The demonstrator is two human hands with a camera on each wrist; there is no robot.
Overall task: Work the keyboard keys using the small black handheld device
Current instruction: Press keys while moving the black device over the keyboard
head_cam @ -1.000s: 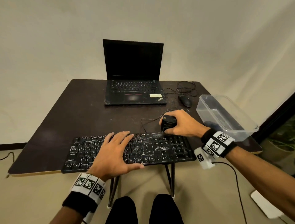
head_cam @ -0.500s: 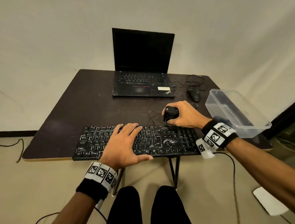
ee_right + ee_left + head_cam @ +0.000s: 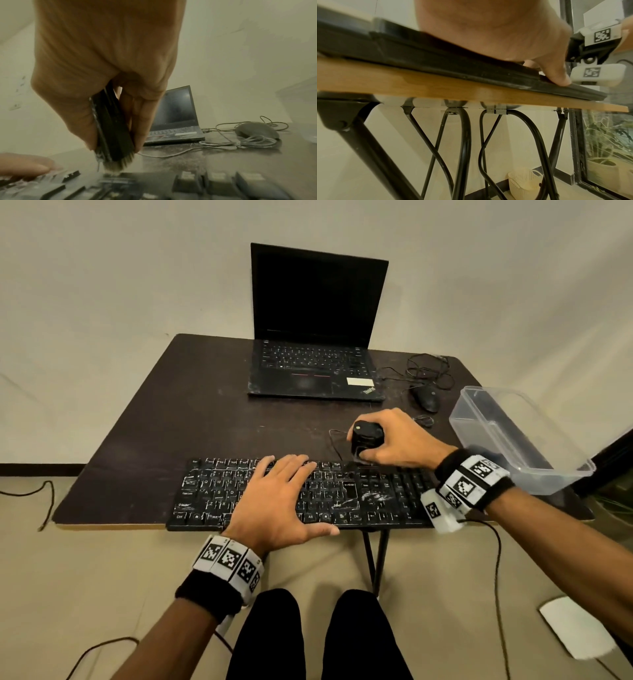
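A black keyboard [image 3: 205, 498] with white smears lies along the near edge of the dark table [image 3: 191, 412]. My left hand [image 3: 274, 498] lies flat on its middle keys with fingers straight, the thumb [image 3: 556, 75] at the keyboard's front edge [image 3: 471, 70]. My right hand [image 3: 394, 446] grips the small black device [image 3: 367, 438] upright at the keyboard's top right rim. In the right wrist view the device [image 3: 113, 128] ends in a short brush of bristles [image 3: 116, 164] that touches the top row of the keyboard [image 3: 214, 181].
An open black laptop [image 3: 315, 344] stands at the back of the table. A wired mouse [image 3: 426, 398] with a coiled cable lies to its right. A clear plastic tub [image 3: 517, 440] sits at the right edge. Metal table legs [image 3: 464, 148] show below.
Both hands keep their places on the keyboard and the device. The head view has shifted, so the table sits further right and lower in the frame.
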